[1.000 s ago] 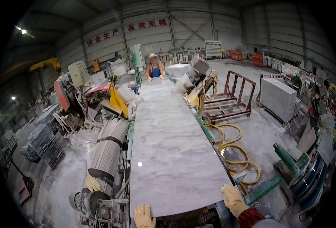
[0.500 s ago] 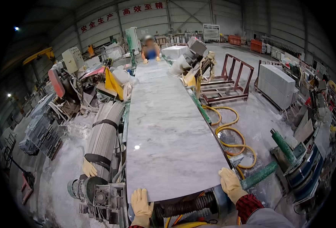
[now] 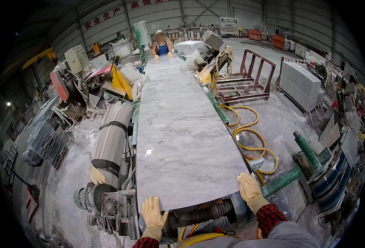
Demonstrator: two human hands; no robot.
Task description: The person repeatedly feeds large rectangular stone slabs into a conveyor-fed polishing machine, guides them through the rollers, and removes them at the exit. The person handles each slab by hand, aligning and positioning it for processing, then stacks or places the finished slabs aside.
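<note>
A long, glossy white marble slab with grey veins stretches away from me on a machine bed. My left hand, in a cream rubber glove, lies on its near left corner with fingers stretched out and the thumb apart. At the near right corner, my gloved right hand has its fingers bent over the slab's edge; their tips are hard to make out. Across the far end, a co-worker in a blue apron rests both gloved hands on the slab. Below the near edge, a dark ribbed bellows shows between my hands.
Left of the slab are a strapped grey ribbed roll, a loose cream glove and a motor. To the right lie a coiled yellow hose, a green post and a dark red metal rack.
The whole view has shifted slightly, so the slab and my hands sit higher in the picture. Both hands keep their places at the slab's corners. The co-worker looks more upright.
</note>
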